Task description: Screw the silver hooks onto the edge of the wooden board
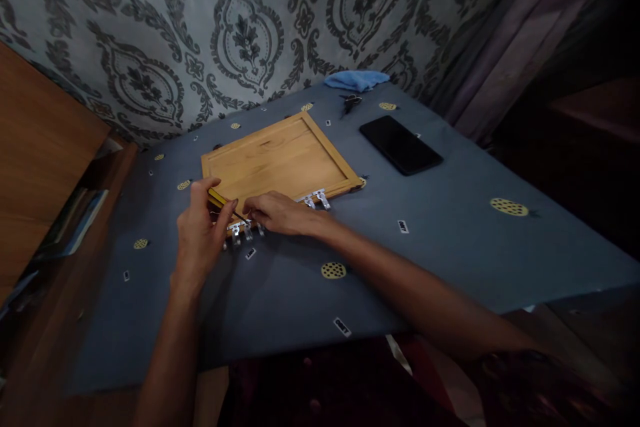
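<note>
A wooden framed board [273,153] lies flat on the table, with metal hooks [247,231] along its near edge. More metal hooks [317,199] show farther right on that same edge. My left hand [197,227] is closed round the yellow and black handle of a screwdriver [219,199]. Its thin shaft slants down to the right, and the tip is at the left hooks. My right hand [280,212] rests at the board's near edge beside the tip, fingers bent and pressed together. What is between those fingers is hidden.
A black phone [400,144] lies right of the board on the blue tablecloth [425,247]. Behind are a dark tool like scissors or pliers [350,103] and a blue cloth [357,80] by the wall. A wooden cabinet [45,160] stands at the left.
</note>
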A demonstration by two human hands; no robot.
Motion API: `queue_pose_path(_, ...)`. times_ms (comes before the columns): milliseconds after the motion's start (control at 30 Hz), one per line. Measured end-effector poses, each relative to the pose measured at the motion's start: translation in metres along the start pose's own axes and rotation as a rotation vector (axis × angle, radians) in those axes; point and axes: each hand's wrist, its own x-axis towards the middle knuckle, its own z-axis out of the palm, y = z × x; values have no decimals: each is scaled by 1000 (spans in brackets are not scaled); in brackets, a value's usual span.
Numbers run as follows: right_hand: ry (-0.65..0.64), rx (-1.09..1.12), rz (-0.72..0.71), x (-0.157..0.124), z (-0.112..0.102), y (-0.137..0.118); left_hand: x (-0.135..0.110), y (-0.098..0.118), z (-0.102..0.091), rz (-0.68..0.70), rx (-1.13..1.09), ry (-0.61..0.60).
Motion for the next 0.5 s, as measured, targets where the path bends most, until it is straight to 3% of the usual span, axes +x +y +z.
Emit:
queue_pose_path(267,-5,2,13,-2,-2,-2,-3,-2,1,55,24,46)
queue_pose_path(500,-13,2,-7,0,-1,0,10,3,-10,-6,-113,42)
